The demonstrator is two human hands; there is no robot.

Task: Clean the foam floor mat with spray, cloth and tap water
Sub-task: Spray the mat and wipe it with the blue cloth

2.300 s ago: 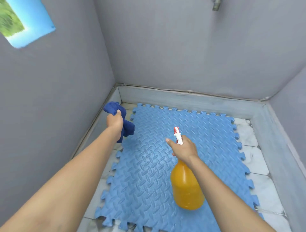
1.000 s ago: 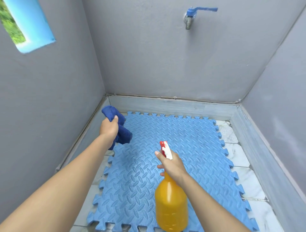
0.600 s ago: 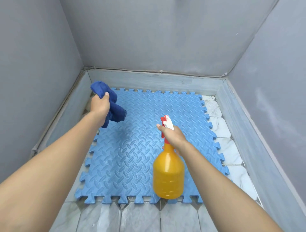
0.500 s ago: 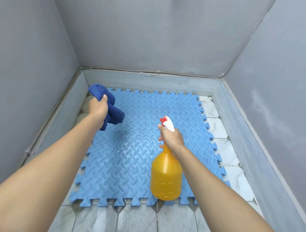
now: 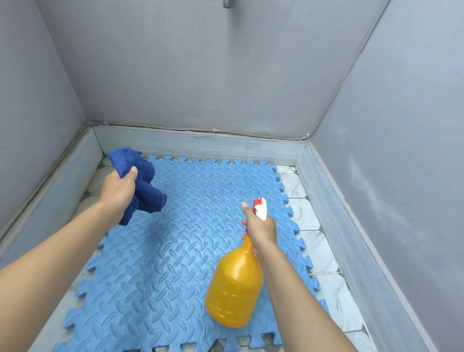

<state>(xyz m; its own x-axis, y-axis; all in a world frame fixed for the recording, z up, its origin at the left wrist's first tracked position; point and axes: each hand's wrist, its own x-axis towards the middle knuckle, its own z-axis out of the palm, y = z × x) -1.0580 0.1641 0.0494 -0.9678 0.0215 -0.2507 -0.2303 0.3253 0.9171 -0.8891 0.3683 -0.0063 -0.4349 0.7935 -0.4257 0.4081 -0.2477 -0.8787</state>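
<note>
The bottle [image 5: 234,289] was gripped by the right hand [image 5: 261,226], the cloth [image 5: 140,181] by the left hand [image 5: 118,193]. With the nozzle raised above the mat [image 5: 163,263], spray could have been wasted on the wall [image 5: 200,75].

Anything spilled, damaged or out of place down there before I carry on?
Nothing stands out. The blue interlocking foam mat lies flat on the tiled floor; the left hand grips the dark blue cloth, the right hand the orange spray bottle.

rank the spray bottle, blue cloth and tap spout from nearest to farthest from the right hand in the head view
1. spray bottle: held in the right hand.
2. blue cloth: to the left, gripped by the left hand above the mat.
3. tap spout: high on the back wall.
</note>
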